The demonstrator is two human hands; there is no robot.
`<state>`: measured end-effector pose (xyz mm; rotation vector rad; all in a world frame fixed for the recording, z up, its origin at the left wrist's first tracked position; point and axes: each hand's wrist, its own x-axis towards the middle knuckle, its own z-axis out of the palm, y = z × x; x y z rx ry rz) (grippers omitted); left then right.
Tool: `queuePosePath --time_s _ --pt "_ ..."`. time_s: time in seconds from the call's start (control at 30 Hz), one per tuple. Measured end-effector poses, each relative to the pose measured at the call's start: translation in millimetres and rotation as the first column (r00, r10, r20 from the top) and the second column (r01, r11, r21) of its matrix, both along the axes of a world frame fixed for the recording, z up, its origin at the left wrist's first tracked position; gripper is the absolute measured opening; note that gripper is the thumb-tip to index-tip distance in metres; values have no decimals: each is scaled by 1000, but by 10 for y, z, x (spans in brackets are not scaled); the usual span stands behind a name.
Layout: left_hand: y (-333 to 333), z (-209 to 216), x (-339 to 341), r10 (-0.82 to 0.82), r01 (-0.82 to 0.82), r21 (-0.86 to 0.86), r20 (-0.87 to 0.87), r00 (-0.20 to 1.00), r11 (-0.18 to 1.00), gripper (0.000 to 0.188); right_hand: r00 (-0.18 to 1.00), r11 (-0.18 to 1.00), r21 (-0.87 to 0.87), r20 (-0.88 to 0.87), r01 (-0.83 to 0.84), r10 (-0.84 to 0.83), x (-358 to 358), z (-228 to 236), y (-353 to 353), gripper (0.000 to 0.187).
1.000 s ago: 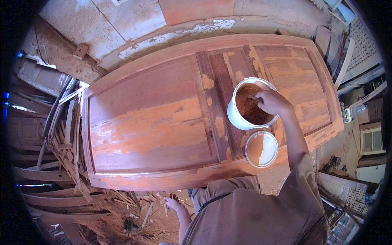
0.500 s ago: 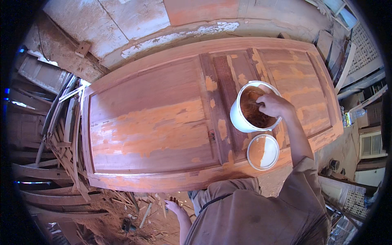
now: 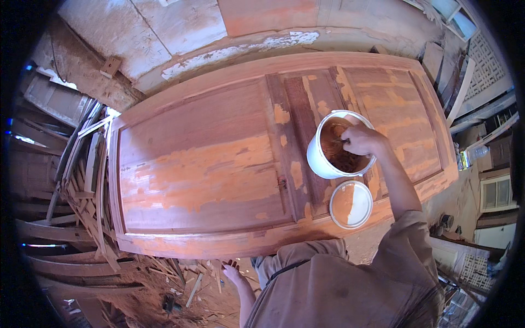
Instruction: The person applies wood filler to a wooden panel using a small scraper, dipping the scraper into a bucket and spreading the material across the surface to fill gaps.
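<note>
Orange patches point(image 3: 205, 175) mottle the door point(image 3: 197, 115) beneath a white bucket point(image 3: 316, 157); right hand point(image 3: 362, 141) curls inside, hold unclear, left hand point(image 3: 233, 273) open, empty.

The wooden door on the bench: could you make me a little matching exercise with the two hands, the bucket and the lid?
Things:
1. Right hand
2. Left hand
3. Bucket
4. Round lid

Places and colours:
A. White outside, brown inside
B. Part orange, part white on its face
C. Reaching into the bucket's mouth
D. Beyond the near edge of the door

Right pairs: 1-C, 2-D, 3-A, 4-B.
</note>
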<state>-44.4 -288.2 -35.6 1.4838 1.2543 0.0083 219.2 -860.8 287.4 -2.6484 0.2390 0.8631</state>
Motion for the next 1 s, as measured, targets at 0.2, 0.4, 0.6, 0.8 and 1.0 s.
queuePosePath --time_s 0.2,0.4,0.6,0.8,1.0 --pt "51 -171 -141 23 -25 -42 -61 998 999 52 996 984 -173 60 -51 62 155 -214 -97 30" --pt "125 -212 -108 13 -14 -9 -42 999 1000 49 997 977 -210 -47 42 -53 210 -224 113 30" --pt "168 -201 -142 11 -12 -5 -35 999 1000 51 982 987 151 -188 50 -21 9 -5 -402 34" --pt "52 -221 -222 19 -23 -47 -85 996 999 48 957 830 488 -225 272 -182 -385 31 -698 42" --pt "136 -318 -187 -26 25 -15 -37 999 1000 49 932 703 617 -163 353 -325 -608 2 -619 40"
